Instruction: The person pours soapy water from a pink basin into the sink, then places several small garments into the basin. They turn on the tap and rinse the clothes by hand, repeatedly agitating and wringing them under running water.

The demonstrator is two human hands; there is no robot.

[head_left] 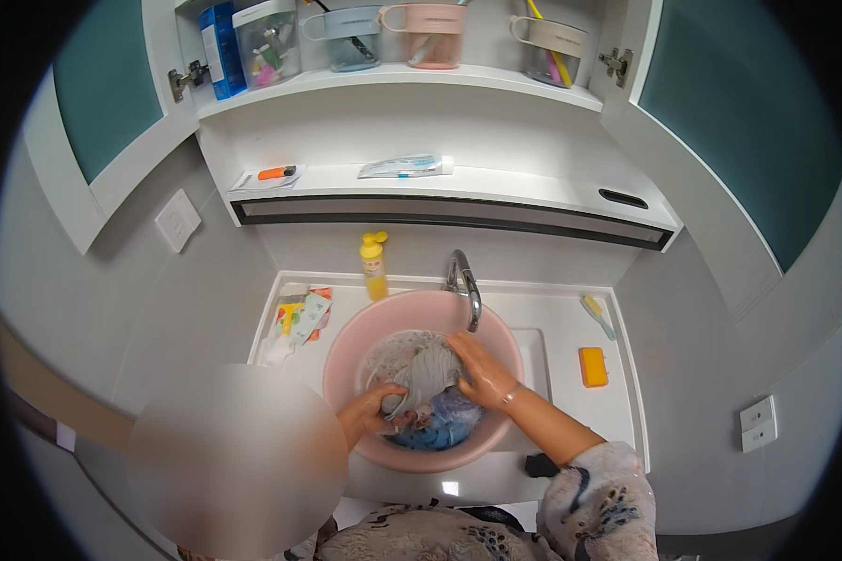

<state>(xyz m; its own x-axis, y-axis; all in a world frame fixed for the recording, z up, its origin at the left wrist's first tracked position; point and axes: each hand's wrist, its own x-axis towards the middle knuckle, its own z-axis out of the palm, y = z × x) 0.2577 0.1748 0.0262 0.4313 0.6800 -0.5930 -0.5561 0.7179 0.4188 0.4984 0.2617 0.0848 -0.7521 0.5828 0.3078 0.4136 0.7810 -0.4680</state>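
A pink basin (pixel 346 348) stands on the white sink counter, holding sudsy water and wet laundry. Bunched grey cloth (pixel 430 370) lies in its middle, with blue cloth (pixel 437 434) toward the near side. At the basin's left, my left hand (pixel 376 411) has its thumb and fingers closed on an edge of the grey cloth; some fingertips are lost among the fabric. My right hand (pixel 485 372) rests along the right side of the same bundle, fingers stretched out and thumb apart from them.
A chrome faucet (pixel 464 285) curves over the basin's far rim. Behind left stands a yellow bottle (pixel 374 269), near some colourful packets (pixel 304 315). To the right lie a brush (pixel 598 317) and an orange soap bar (pixel 593 367). Above, a shelf (pixel 496 182) juts out between open cabinet doors.
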